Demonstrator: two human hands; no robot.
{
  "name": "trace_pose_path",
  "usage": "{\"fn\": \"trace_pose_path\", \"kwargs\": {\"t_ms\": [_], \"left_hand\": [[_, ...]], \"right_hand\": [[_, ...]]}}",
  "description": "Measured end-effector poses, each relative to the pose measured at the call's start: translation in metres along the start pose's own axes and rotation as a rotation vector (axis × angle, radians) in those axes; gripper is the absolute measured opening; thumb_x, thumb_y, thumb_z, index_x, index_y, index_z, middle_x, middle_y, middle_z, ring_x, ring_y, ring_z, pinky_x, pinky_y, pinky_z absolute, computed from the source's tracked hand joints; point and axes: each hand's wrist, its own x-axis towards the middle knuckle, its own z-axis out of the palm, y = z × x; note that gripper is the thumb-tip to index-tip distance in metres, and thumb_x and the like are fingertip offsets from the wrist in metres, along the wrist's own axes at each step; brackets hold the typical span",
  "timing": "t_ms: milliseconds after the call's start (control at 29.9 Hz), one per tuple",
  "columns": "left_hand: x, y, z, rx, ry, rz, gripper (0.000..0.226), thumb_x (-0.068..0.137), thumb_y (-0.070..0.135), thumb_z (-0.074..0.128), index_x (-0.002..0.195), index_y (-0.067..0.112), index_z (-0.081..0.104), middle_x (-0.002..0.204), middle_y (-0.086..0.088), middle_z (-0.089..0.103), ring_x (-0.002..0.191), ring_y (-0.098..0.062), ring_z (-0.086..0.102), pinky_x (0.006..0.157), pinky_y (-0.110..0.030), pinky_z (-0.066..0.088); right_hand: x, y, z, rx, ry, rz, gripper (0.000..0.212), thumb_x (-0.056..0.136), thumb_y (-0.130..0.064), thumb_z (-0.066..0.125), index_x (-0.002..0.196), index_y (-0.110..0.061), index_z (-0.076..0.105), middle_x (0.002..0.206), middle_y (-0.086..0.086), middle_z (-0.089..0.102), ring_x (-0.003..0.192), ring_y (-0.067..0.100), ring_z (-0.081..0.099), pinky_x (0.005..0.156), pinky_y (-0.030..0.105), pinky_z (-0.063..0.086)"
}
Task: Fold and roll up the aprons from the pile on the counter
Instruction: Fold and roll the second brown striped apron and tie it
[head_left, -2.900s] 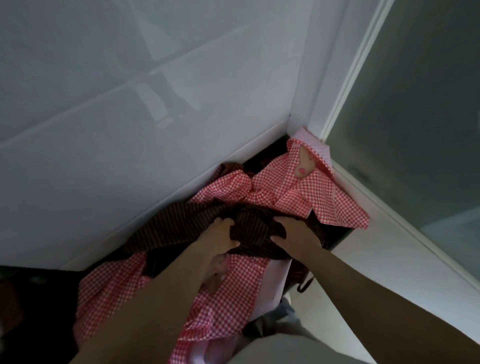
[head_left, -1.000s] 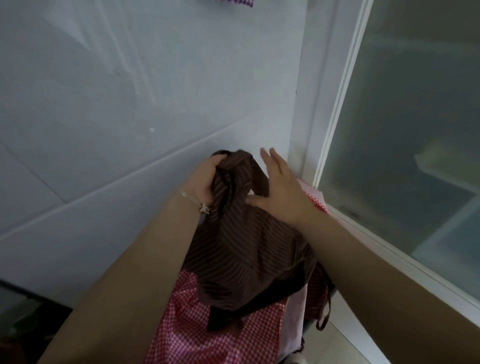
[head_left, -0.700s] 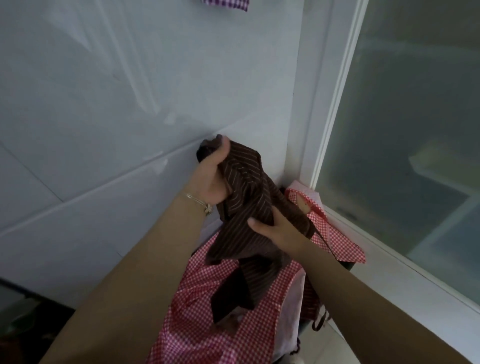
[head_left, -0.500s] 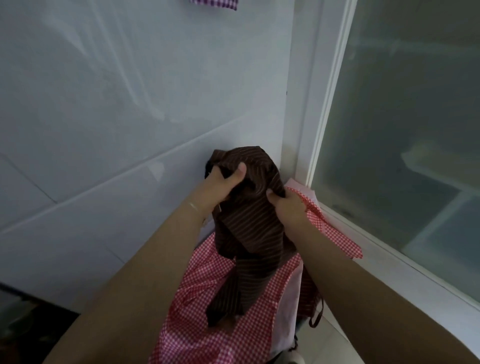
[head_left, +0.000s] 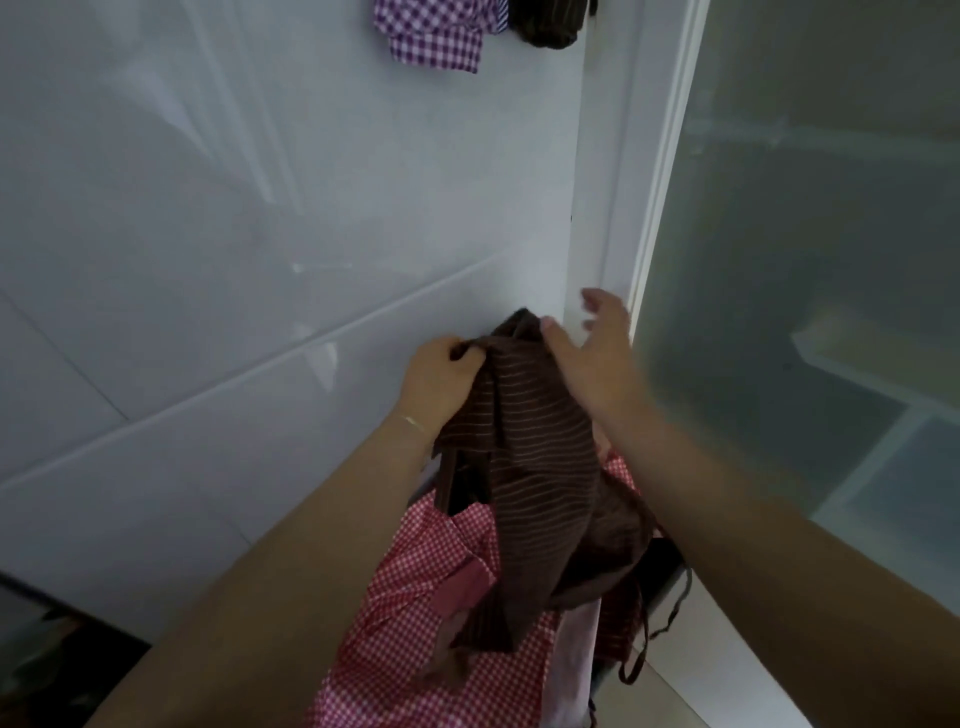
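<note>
A brown striped apron hangs in the air in front of the white wall. My left hand grips its top edge with curled fingers. My right hand is at the top right of the cloth, thumb against the fabric and fingers spread and blurred, not closed on it. Under the hanging apron lies a red-and-white checked apron in a pile on the counter, partly hidden by my arms. A thin brown strap dangles at the right.
White tiled wall stands close ahead. A frosted glass door with a white frame runs along the right. High on the wall hang a purple checked cloth and a dark cloth.
Both hands lifted the brown apron off the pile. Half a second ago my right hand gripped the cloth; now its fingers have let go and spread, while the left hand keeps its hold.
</note>
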Motion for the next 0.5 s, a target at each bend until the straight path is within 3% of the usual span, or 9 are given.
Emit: {"fn": "trace_pose_path", "kwargs": {"t_ms": [67, 134, 234, 335, 368, 435, 502], "left_hand": [[0.007, 0.011, -0.001, 0.146, -0.031, 0.073, 0.034, 0.090, 0.021, 0.059, 0.059, 0.009, 0.052, 0.062, -0.002, 0.052, 0.059, -0.013, 0.047, 0.057, -0.030, 0.032], [0.013, 0.021, -0.002, 0.229, -0.066, 0.154, 0.034, 0.088, 0.021, 0.063, 0.057, 0.016, 0.050, 0.062, 0.001, 0.051, 0.063, -0.016, 0.048, 0.060, -0.031, 0.035], [0.022, 0.033, -0.009, 0.338, -0.118, 0.258, 0.013, 0.086, 0.022, 0.065, 0.079, 0.011, 0.063, 0.083, -0.002, 0.062, 0.079, -0.017, 0.055, 0.071, -0.030, 0.043], [0.032, 0.034, -0.026, 0.453, -0.174, 0.300, 0.020, 0.082, 0.032, 0.071, 0.077, 0.018, 0.057, 0.084, 0.004, 0.059, 0.083, -0.014, 0.054, 0.072, -0.028, 0.044], [0.034, 0.033, -0.033, 0.495, -0.205, 0.309, 0.025, 0.079, 0.038, 0.073, 0.075, 0.019, 0.056, 0.082, 0.006, 0.058, 0.082, -0.014, 0.054, 0.072, -0.028, 0.044], [0.036, 0.027, -0.045, 0.554, -0.242, 0.338, 0.034, 0.074, 0.053, 0.073, 0.080, 0.022, 0.059, 0.082, 0.009, 0.058, 0.081, -0.012, 0.055, 0.071, -0.029, 0.046], [0.031, 0.016, -0.054, 0.645, -0.217, 0.435, 0.047, 0.073, 0.058, 0.071, 0.103, 0.024, 0.059, 0.092, 0.011, 0.057, 0.080, -0.010, 0.055, 0.067, -0.028, 0.045]], "right_hand": [[-0.029, -0.004, 0.013, -0.038, -0.112, -0.182, 0.060, 0.084, -0.044, 0.064, 0.134, -0.019, 0.040, 0.126, 0.002, 0.049, 0.113, 0.016, 0.052, 0.098, 0.037, 0.045], [-0.047, 0.002, 0.026, -0.206, -0.221, -0.227, 0.062, 0.083, -0.037, 0.065, 0.134, -0.015, 0.039, 0.123, 0.006, 0.047, 0.112, 0.019, 0.049, 0.093, 0.037, 0.046], [-0.040, 0.013, 0.022, -0.455, -0.163, -0.081, 0.038, 0.087, -0.034, 0.059, 0.116, -0.011, 0.049, 0.112, 0.009, 0.051, 0.101, 0.028, 0.054, 0.080, 0.040, 0.050], [-0.018, 0.021, 0.001, -0.590, -0.278, 0.048, 0.023, 0.092, -0.027, 0.054, 0.103, -0.009, 0.063, 0.096, 0.005, 0.061, 0.093, 0.027, 0.061, 0.073, 0.028, 0.042], [-0.010, 0.023, -0.007, -0.475, -0.292, 0.096, 0.020, 0.093, -0.021, 0.056, 0.104, -0.008, 0.066, 0.095, 0.003, 0.061, 0.093, 0.024, 0.061, 0.073, 0.025, 0.039], [0.003, 0.022, -0.021, 0.006, -0.344, 0.288, 0.017, 0.092, -0.007, 0.059, 0.106, -0.007, 0.068, 0.098, 0.003, 0.065, 0.095, 0.022, 0.062, 0.076, 0.023, 0.044], [0.012, 0.018, -0.029, 0.400, -0.341, 0.419, 0.015, 0.092, -0.002, 0.056, 0.099, -0.009, 0.067, 0.102, 0.011, 0.069, 0.097, 0.026, 0.066, 0.079, 0.028, 0.052]]}}
